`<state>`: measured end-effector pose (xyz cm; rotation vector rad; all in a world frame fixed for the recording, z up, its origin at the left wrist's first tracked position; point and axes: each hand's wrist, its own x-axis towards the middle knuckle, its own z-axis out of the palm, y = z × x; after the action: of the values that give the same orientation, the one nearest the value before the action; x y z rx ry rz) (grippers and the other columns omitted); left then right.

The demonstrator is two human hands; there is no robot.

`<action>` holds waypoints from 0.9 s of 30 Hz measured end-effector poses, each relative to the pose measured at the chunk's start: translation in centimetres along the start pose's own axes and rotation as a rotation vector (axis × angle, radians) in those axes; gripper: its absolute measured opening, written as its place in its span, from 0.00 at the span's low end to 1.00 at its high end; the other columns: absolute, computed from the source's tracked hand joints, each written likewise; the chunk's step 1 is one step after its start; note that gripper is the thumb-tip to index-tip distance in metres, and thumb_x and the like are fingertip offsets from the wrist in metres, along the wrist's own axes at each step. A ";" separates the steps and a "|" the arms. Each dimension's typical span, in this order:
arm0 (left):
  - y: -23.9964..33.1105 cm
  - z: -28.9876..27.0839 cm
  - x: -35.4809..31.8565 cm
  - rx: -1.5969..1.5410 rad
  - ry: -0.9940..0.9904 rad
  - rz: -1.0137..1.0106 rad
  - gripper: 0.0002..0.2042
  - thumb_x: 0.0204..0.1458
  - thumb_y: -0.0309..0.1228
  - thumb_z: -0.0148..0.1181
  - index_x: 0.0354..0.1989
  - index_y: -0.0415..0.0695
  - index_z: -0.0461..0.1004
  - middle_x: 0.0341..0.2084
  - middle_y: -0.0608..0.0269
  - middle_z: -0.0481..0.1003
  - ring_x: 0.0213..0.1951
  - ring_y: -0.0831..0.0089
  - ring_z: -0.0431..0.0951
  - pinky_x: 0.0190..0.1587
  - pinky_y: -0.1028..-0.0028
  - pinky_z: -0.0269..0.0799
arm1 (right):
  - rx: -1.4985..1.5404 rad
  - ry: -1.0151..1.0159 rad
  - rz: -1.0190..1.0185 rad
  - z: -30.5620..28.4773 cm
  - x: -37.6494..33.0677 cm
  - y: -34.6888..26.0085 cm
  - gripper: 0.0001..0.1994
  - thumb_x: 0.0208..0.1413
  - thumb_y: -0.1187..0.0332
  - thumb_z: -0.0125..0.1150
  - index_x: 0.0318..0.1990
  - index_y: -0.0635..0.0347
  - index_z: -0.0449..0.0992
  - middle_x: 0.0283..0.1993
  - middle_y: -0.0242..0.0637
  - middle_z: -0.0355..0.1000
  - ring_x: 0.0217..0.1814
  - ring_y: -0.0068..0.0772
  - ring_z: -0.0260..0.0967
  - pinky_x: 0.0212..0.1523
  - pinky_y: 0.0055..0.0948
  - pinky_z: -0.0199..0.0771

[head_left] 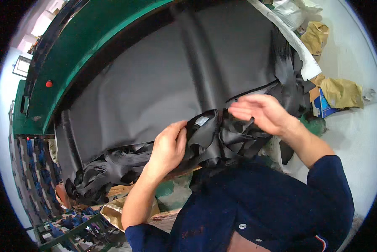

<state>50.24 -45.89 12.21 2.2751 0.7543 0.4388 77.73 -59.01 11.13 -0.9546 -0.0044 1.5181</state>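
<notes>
Navy shirt [260, 197] cloth fills the foreground, below broad black sheeting [150, 92] stretching before a green machine frame [77, 69]. Along the sheeting's near edge, crumpled black folds [211, 145] lie between two hands: the left hand [168, 147] touches their left side, whether pinching I cannot tell, and the blurred right hand [262, 114] hangs beside them, thumb and fingers apart. Smallest is a red button [49, 84] on the frame.
</notes>
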 end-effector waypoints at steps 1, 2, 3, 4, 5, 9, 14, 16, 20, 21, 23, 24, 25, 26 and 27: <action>-0.2 0.0 0.3 0.135 -0.001 0.028 0.12 0.55 0.25 0.58 0.47 0.35 0.73 0.37 0.45 0.77 0.40 0.48 0.78 0.43 0.61 0.75 | -0.007 0.029 0.011 0.6 0.1 0.6 0.13 0.62 0.70 0.54 0.45 0.76 0.72 0.54 0.60 0.71 0.57 0.53 0.72 0.62 0.46 0.72; -0.2 0.0 0.7 0.270 -0.004 0.056 0.13 0.53 0.25 0.62 0.47 0.37 0.73 0.36 0.47 0.77 0.38 0.50 0.78 0.41 0.62 0.75 | -0.012 0.038 0.010 1.3 0.6 0.9 0.13 0.62 0.70 0.54 0.45 0.76 0.72 0.54 0.60 0.71 0.57 0.53 0.72 0.62 0.46 0.72; 0.2 -0.1 1.6 0.360 0.011 0.141 0.15 0.51 0.26 0.63 0.48 0.39 0.73 0.36 0.49 0.76 0.37 0.51 0.78 0.39 0.62 0.75 | -0.011 0.056 -0.011 1.9 0.8 1.2 0.12 0.62 0.70 0.54 0.44 0.75 0.73 0.52 0.57 0.72 0.55 0.49 0.73 0.61 0.44 0.73; 0.6 -0.2 2.5 0.457 0.033 0.217 0.17 0.49 0.27 0.65 0.48 0.40 0.72 0.35 0.51 0.76 0.36 0.52 0.77 0.38 0.63 0.75 | -0.013 0.063 -0.025 2.2 1.2 1.4 0.12 0.63 0.70 0.54 0.43 0.73 0.73 0.50 0.54 0.73 0.53 0.45 0.74 0.60 0.43 0.74; 0.8 -0.3 3.2 0.516 -0.008 0.283 0.27 0.44 0.32 0.69 0.55 0.42 0.69 0.42 0.52 0.73 0.41 0.55 0.75 0.42 0.64 0.73 | -0.016 0.019 -0.046 2.0 1.6 1.8 0.12 0.63 0.67 0.53 0.42 0.71 0.73 0.47 0.48 0.75 0.49 0.38 0.75 0.57 0.39 0.75; 0.0 1.2 6.6 0.584 -0.017 0.402 0.39 0.38 0.37 0.73 0.62 0.40 0.63 0.52 0.50 0.68 0.50 0.55 0.71 0.50 0.61 0.69 | 0.009 0.122 -0.071 5.3 0.8 1.7 0.13 0.62 0.61 0.54 0.35 0.64 0.72 0.35 0.36 0.73 0.40 0.37 0.74 0.51 0.33 0.76; -0.6 3.6 8.7 0.545 0.019 0.493 0.46 0.35 0.37 0.75 0.65 0.37 0.58 0.58 0.46 0.64 0.54 0.54 0.70 0.54 0.59 0.68 | 0.200 -0.148 -0.116 1.3 1.9 2.2 0.10 0.62 0.62 0.52 0.33 0.59 0.72 0.33 0.34 0.71 0.40 0.36 0.71 0.45 0.30 0.72; -0.1 2.6 9.1 0.559 0.008 0.512 0.46 0.36 0.33 0.73 0.67 0.36 0.56 0.58 0.44 0.64 0.53 0.53 0.71 0.52 0.60 0.69 | 0.176 -0.237 -0.164 2.1 2.1 1.9 0.08 0.62 0.64 0.52 0.36 0.59 0.72 0.37 0.33 0.72 0.43 0.35 0.69 0.46 0.30 0.70; -0.3 1.8 11.5 0.561 0.220 0.581 0.39 0.35 0.25 0.68 0.63 0.38 0.63 0.50 0.47 0.73 0.46 0.52 0.76 0.45 0.62 0.74 | 0.040 -0.197 -0.410 3.2 3.9 0.7 0.15 0.60 0.71 0.51 0.53 0.65 0.71 0.53 0.40 0.74 0.54 0.34 0.71 0.49 0.30 0.70; -0.1 0.5 12.3 0.551 0.186 0.540 0.36 0.35 0.25 0.66 0.60 0.39 0.66 0.45 0.49 0.75 0.42 0.53 0.77 0.43 0.60 0.75 | -0.064 -0.207 -0.448 2.7 4.5 -0.2 0.17 0.59 0.73 0.52 0.56 0.66 0.69 0.55 0.42 0.73 0.55 0.36 0.71 0.51 0.31 0.70; 0.0 -1.7 13.9 0.496 0.199 0.519 0.28 0.36 0.23 0.62 0.53 0.42 0.71 0.36 0.52 0.78 0.37 0.51 0.79 0.40 0.56 0.76 | -0.413 -0.169 -0.593 2.3 5.8 -2.0 0.19 0.56 0.79 0.53 0.57 0.68 0.68 0.56 0.46 0.74 0.57 0.38 0.73 0.54 0.30 0.71; 0.6 -2.6 14.7 0.467 0.146 0.459 0.26 0.37 0.23 0.63 0.52 0.43 0.73 0.38 0.52 0.79 0.40 0.51 0.79 0.42 0.57 0.76 | -0.707 -0.152 -0.742 1.6 6.7 -2.7 0.16 0.58 0.79 0.51 0.54 0.69 0.72 0.54 0.45 0.75 0.57 0.34 0.73 0.57 0.28 0.70; 1.2 -3.0 15.2 0.468 0.145 0.426 0.25 0.38 0.24 0.63 0.50 0.44 0.74 0.38 0.52 0.79 0.41 0.52 0.79 0.43 0.58 0.75 | -0.852 -0.147 -0.775 1.1 7.3 -3.4 0.16 0.58 0.79 0.51 0.54 0.69 0.73 0.54 0.44 0.76 0.58 0.33 0.72 0.58 0.29 0.70; 1.6 -3.4 15.5 0.468 0.146 0.391 0.23 0.39 0.24 0.64 0.49 0.44 0.76 0.39 0.52 0.79 0.42 0.52 0.79 0.45 0.59 0.75 | -0.998 -0.141 -0.806 0.7 7.8 -3.8 0.16 0.57 0.78 0.51 0.53 0.69 0.74 0.54 0.44 0.76 0.58 0.33 0.72 0.59 0.29 0.69; 1.6 -3.6 15.7 0.474 0.148 0.385 0.23 0.39 0.24 0.64 0.49 0.44 0.76 0.39 0.52 0.79 0.42 0.52 0.79 0.45 0.59 0.75 | -1.200 -0.132 -0.912 0.4 8.4 -3.3 0.17 0.55 0.76 0.53 0.53 0.68 0.74 0.53 0.47 0.76 0.58 0.40 0.73 0.59 0.33 0.70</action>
<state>61.21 -35.22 17.39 2.8772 0.5261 0.6686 81.25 -51.14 8.49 -1.4553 -1.3797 0.5963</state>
